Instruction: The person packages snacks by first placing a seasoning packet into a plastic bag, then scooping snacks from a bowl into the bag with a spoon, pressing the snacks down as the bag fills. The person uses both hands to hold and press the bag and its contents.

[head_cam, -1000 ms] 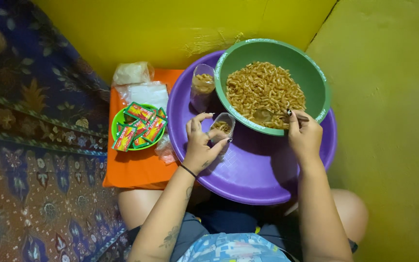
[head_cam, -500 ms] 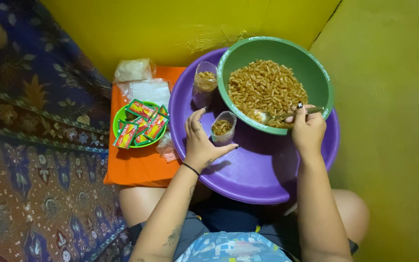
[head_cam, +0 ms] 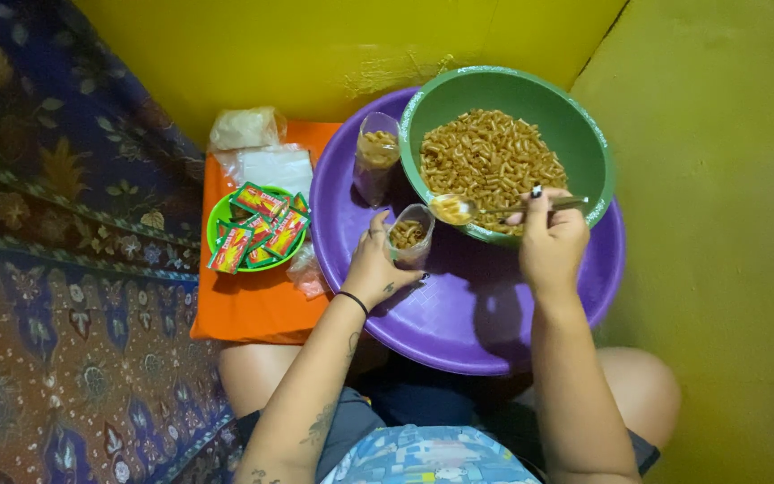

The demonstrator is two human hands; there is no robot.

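— What are the fingers doing?

— The left hand (head_cam: 376,267), just left of the frame's centre, has its fingers curled around a small clear bag (head_cam: 410,235), holding it upright with the mouth open; some snack pieces already sit in its bottom. The right hand (head_cam: 550,242), right of centre, pinches the handle of a spoon (head_cam: 455,209), thumb and fingers closed on it.

— Why hold them that way?

— The spoon lies level with its bowl full, so I'd say nothing spills. Its bowl is just above and right of the bag's open mouth, close to it.

— And further out?

— The spoon crosses the near rim of a green bowl (head_cam: 595,152) heaped with curled brown snacks (head_cam: 490,157), in the upper middle. A second filled bag (head_cam: 375,157) stands left of that bowl. Bowl and bags rest on a wide purple basin (head_cam: 459,332) over the person's lap.

— Left of that?

— An orange board (head_cam: 253,305) carries a small green dish (head_cam: 219,213) of red-and-green sachets (head_cam: 260,229), within reach of the left hand. Clear empty bags (head_cam: 270,166) lie above it, by the yellow wall (head_cam: 315,45).
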